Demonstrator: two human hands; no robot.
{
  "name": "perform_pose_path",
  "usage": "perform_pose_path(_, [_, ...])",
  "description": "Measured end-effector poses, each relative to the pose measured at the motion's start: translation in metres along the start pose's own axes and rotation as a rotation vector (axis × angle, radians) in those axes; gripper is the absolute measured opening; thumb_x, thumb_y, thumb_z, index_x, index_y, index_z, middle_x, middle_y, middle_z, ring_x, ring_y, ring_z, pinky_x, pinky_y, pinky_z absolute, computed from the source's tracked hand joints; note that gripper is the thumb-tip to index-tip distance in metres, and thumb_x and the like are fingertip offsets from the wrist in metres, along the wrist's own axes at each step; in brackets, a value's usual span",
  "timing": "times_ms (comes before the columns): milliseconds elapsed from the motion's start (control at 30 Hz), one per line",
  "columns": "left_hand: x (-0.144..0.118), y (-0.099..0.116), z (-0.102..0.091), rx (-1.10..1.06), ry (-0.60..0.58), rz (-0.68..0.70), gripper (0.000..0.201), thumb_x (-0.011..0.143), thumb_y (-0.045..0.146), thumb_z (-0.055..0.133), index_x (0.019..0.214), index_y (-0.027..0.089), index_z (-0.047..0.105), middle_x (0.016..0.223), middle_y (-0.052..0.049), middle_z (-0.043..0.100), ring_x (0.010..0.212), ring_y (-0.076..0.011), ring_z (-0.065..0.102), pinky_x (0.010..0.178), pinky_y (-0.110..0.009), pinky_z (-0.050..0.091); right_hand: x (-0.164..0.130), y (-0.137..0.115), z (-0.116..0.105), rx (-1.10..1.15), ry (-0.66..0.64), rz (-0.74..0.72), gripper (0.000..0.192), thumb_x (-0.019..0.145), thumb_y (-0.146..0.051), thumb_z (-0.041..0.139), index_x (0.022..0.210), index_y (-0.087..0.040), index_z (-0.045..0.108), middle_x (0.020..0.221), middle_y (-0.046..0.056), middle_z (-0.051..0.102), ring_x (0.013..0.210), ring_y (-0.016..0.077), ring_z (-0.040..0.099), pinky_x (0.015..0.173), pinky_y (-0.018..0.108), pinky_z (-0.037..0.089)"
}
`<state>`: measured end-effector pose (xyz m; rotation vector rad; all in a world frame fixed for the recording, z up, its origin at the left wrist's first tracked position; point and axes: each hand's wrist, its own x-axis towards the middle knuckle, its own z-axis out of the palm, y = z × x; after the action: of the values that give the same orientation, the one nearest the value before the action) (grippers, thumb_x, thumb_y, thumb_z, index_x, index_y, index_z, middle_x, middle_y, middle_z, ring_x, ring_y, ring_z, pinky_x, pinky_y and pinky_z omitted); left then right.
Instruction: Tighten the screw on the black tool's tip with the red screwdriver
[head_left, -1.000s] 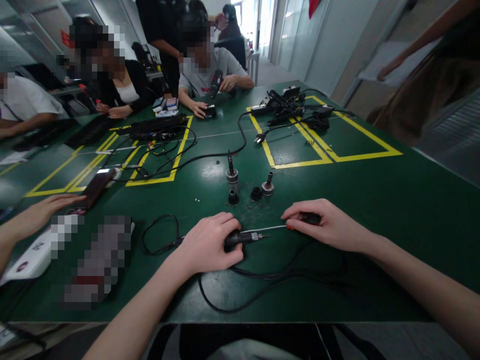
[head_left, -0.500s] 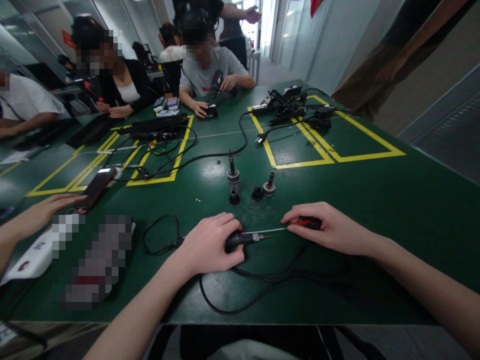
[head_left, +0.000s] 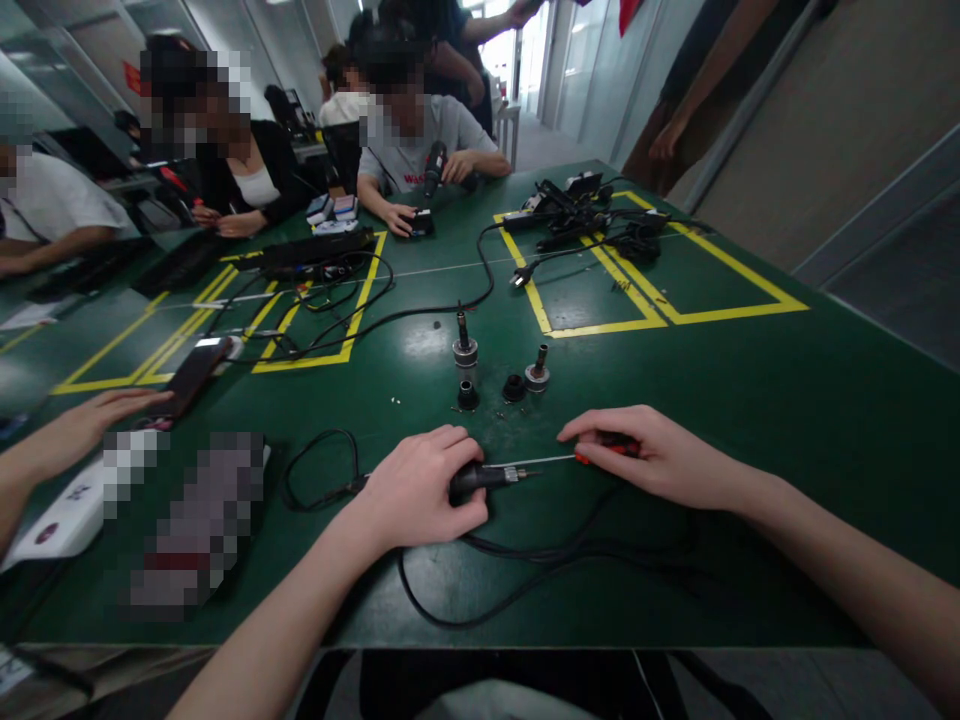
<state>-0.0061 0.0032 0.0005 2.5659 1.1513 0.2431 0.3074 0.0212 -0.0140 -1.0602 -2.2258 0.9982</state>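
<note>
Dim indoor light. Daylight flares white at the far doorway (head_left: 517,50). Overhead glare patches on the tabletop (head_left: 424,340) centre. Edges bow strongly, wide-angle. Faces pixelated; soft shadows under forearms.

Right hand (head_left: 660,462): shifted slightly left along table; fingertips now nearer screwdriver (head_left: 592,455) shaft, more red of handle showing than a second ago. Screwdriver itself rotated a touch, tip end barely displaced. Person standing at far right (head_left: 690,90): walked further off along wall, arm now hanging. Standing figure at back (head_left: 450,40): arm raised toward doorway.
</note>
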Motion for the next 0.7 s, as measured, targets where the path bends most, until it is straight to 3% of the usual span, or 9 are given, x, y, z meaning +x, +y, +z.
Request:
perform_pose_path(100, [0.0004, 0.0001, -0.0004, 0.0, -0.001, -0.001, 0.012, 0.085, 0.026, 0.064, 0.096, 0.021, 0.066, 0.09, -0.003, 0.067, 0.082, -0.0206, 0.065, 0.072, -0.032, 0.05, -0.0003, -0.0011, 0.0001, -0.021, 0.02, -0.025, 0.026, 0.103, -0.04, 0.064, 0.109, -0.021, 0.08, 0.086, 0.006, 0.077, 0.071, 0.0194, 0.071, 0.063, 0.029, 0.055])
perform_pose_path(300, [-0.0002, 0.0013, -0.0012, -0.002, -0.003, -0.008, 0.011, 0.086, 0.026, 0.065, 0.096, 0.022, 0.065, 0.091, -0.002, 0.068, 0.082, -0.0207, 0.065, 0.073, -0.032, 0.052, 0.002, -0.0028, 0.0003, -0.098, 0.0, -0.066, 0.04, 0.113, -0.043, 0.048, 0.104, -0.023, 0.081, 0.086, 0.007, 0.078, 0.078, 0.0231, 0.074, 0.073, 0.036, 0.058])
perform_pose_path(700, [-0.0002, 0.001, -0.0002, -0.009, 0.007, 0.001, 0.011, 0.085, 0.026, 0.064, 0.095, 0.022, 0.064, 0.089, -0.002, 0.067, 0.08, -0.0203, 0.065, 0.073, -0.031, 0.052, 0.0011, -0.0021, 0.0, -0.092, 0.03, -0.096, 0.031, 0.111, -0.037, 0.052, 0.106, -0.025, 0.08, 0.089, 0.007, 0.077, 0.082, 0.0242, 0.073, 0.075, 0.038, 0.059])
